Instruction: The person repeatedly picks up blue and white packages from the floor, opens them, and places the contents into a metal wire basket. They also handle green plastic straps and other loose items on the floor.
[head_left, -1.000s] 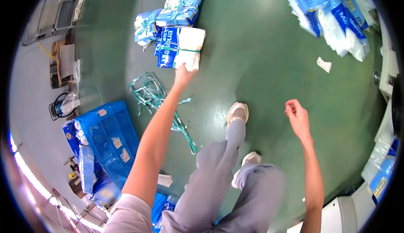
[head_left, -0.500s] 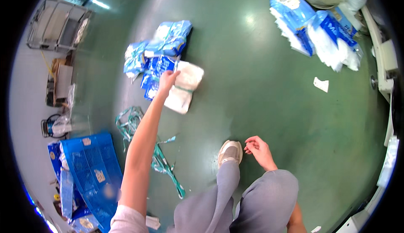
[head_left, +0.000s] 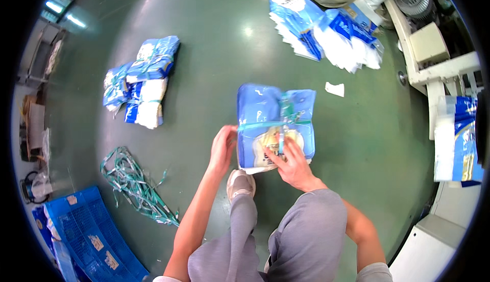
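Observation:
A bundle of blue printed plastic bags (head_left: 255, 152), tied crosswise with green strapping, is between my hands, partly over my shoe. My left hand (head_left: 222, 148) grips its left edge, with the fingertips partly hidden there. My right hand (head_left: 293, 164) holds the lower front, thumb and fingers apart around the upright strap. The bundle's top is smeared by motion. Farther off to the left, a pile of similar tied blue and white bundles (head_left: 153, 57) lies on the green floor.
Tangled green strapping (head_left: 135, 190) lies left of my feet, beyond a blue plastic crate (head_left: 87, 231). Loose blue and white bags (head_left: 339, 32) spread at the upper right. A white scrap (head_left: 335, 89) lies near a pale machine frame (head_left: 434, 73) on the right.
My left hand has drawn back from the pile toward my feet. A tied blue bundle is now between both hands. My right hand has moved up from beside my knee onto it.

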`<control>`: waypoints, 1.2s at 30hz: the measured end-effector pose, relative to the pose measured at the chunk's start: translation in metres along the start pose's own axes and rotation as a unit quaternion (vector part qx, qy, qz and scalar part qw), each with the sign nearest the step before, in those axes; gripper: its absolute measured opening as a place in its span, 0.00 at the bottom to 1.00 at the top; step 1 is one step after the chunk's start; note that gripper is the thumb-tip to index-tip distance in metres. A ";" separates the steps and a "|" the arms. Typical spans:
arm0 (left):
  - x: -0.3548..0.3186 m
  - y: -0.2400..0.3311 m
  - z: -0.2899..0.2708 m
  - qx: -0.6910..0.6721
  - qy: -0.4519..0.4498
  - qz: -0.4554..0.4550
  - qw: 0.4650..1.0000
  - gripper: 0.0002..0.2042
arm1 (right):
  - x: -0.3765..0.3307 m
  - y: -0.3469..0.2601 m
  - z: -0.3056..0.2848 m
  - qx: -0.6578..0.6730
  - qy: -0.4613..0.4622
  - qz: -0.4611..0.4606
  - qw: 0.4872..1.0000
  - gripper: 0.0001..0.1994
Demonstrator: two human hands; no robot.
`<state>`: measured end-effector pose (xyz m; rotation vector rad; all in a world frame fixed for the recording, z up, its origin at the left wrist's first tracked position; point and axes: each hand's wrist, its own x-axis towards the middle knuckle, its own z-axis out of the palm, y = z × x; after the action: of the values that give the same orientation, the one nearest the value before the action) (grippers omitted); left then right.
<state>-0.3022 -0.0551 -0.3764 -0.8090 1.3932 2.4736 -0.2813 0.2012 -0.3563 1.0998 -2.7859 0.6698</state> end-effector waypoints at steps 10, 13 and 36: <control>-0.016 -0.036 0.020 0.438 -0.133 0.066 0.887 0.11 | -0.060 0.039 0.065 0.360 0.020 0.397 0.844 0.23; 0.014 -0.057 0.046 0.488 -0.180 0.126 0.845 0.14 | -0.039 0.066 0.051 0.268 0.065 0.405 0.872 0.23; 0.045 -0.120 0.077 0.586 -0.153 0.249 0.756 0.13 | 0.058 0.070 -0.053 0.398 0.242 0.302 0.832 0.12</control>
<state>-0.3178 0.0697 -0.4573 0.2785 2.6591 1.2452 -0.3752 0.2318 -0.3217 -0.0432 -2.3476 1.9592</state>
